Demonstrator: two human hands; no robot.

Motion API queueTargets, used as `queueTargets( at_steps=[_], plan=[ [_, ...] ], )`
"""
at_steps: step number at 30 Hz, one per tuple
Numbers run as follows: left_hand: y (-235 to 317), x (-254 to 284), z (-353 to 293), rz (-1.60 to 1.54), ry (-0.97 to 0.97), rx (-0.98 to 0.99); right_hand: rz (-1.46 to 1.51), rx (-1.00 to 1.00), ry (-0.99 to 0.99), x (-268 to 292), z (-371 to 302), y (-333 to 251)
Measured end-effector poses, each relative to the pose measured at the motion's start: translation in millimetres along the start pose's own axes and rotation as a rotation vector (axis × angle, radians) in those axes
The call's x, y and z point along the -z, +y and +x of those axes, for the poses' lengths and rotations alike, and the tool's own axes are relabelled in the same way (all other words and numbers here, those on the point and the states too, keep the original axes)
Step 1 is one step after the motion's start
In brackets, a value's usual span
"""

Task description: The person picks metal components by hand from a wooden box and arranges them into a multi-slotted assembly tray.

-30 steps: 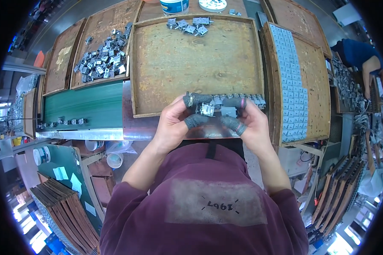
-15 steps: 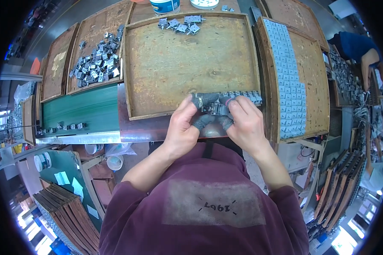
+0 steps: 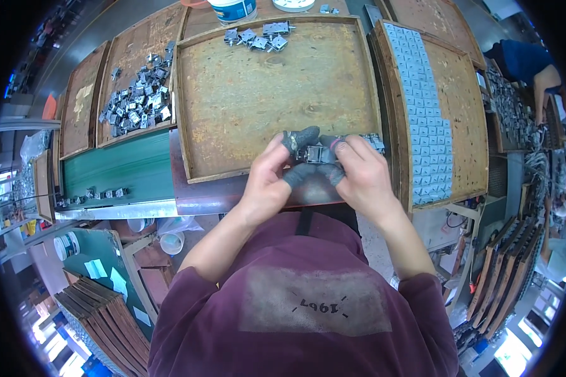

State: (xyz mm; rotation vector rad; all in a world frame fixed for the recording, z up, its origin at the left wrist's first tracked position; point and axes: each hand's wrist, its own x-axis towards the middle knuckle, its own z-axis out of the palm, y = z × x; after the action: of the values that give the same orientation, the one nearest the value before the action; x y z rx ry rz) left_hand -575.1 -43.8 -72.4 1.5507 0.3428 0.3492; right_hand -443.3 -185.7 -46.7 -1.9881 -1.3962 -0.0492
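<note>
My left hand (image 3: 267,179) and my right hand (image 3: 366,179) meet over the front edge of a shallow wooden tray (image 3: 264,100). Dark covers wrap the thumbs and index fingers of both. Pinched between the fingertips is a small boxy metal part (image 3: 314,154) with a shiny silver face and dark sides. The fingers hide its ends. Just beyond my right hand, a row of similar metal parts (image 3: 375,143) lies along the tray's near right corner, partly covered by that hand. Several more loose metal parts (image 3: 258,41) sit at the tray's far edge.
A left tray holds a heap of metal parts (image 3: 138,97). Before it runs a green belt (image 3: 119,166) carrying a few parts. On the right, a tray holds neat rows of pale parts (image 3: 427,119). A bucket (image 3: 234,10) stands at the back. Another person's arm (image 3: 544,94) reaches in far right.
The view has shifted slightly, moving the trays a little left. The part between my fingers shows more of its silver face. My right hand now covers more of the row.
</note>
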Motion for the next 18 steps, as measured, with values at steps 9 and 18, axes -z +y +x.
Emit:
queueTargets(
  at_steps=[9,18],
  plan=[
    [-9.7,0.7,7.4,-0.442,-0.086,0.142,0.08,-0.112,-0.051,12.5,-1.6,2.2],
    [-11.6,-9.2,14.1,-0.206,-0.033,0.022,0.078,-0.11,0.012,1.5,-2.6,12.2]
  ],
)
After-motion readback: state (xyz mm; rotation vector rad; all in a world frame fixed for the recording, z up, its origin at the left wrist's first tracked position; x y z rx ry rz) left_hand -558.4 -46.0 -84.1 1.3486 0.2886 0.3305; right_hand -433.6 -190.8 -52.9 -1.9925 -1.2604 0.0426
